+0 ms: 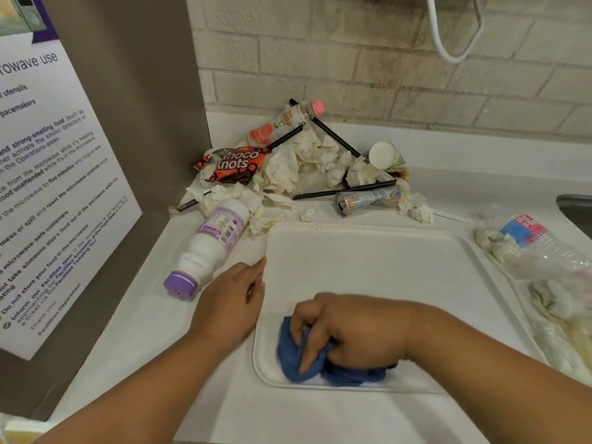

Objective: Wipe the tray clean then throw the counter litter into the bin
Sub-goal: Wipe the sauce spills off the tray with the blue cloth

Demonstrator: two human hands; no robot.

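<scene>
A white tray [378, 261] lies on the white counter in front of me. My right hand [349, 328] grips a crumpled blue cloth [301, 357] and presses it on the tray's near left corner. My left hand [232, 302] rests on the tray's left rim with its fingers straight. Litter is heaped behind the tray: crumpled tissues [304, 161], a Choco Knots wrapper [234, 163], a pink-capped drink bottle [285, 123], black straws [336, 136], a crushed can [365, 200] and a white cup [384, 155]. No bin is in view.
A white bottle with a purple cap [205, 248] lies left of the tray. To the right are a clear plastic bottle [544, 245] and more tissues [496, 245]. A panel with a microwave notice [48, 174] stands at the left. A sink edge [576, 203] shows far right.
</scene>
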